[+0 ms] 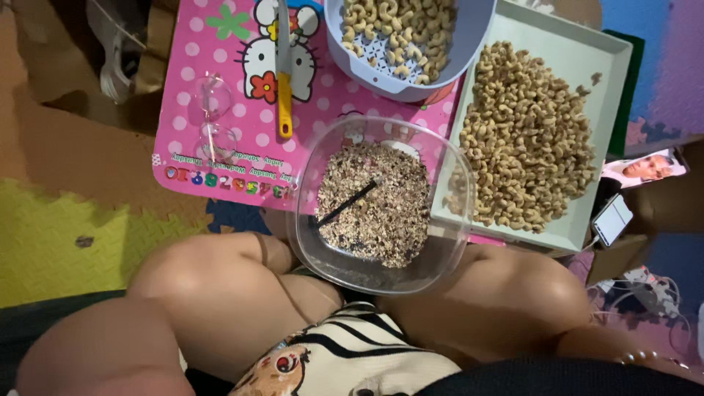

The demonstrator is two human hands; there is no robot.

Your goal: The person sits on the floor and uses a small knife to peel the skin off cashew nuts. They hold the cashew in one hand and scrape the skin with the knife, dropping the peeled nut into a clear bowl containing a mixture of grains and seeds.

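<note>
A person sits on the floor with both knees up, and a clear plastic bowl (pixel 381 213) rests between the knees, touching the near edge of a pink table (pixel 220 147). The bowl holds a heap of small brown and pale bits, like peeled skins, and a thin dark stick (pixel 346 204) lies on top of the heap, slanting from near left to far right.

The hands cannot be seen. The arms run out of the picture at the near side, so I cannot tell if the fingers are spread, pressed together or pinching anything.

Just to the right of the bowl is a pale green tray (pixel 557 51) full of brown curved nuts. At the far side sits a grey-blue basket (pixel 411 86) with holes in its floor, holding paler nuts. To the left of the basket a knife with a yellow handle (pixel 284 81) lies on the pink table. Farther left, a pair of clear glasses (pixel 211 117) lies on the table too. A phone (pixel 612 218) lies on the right, near the tray.
</note>
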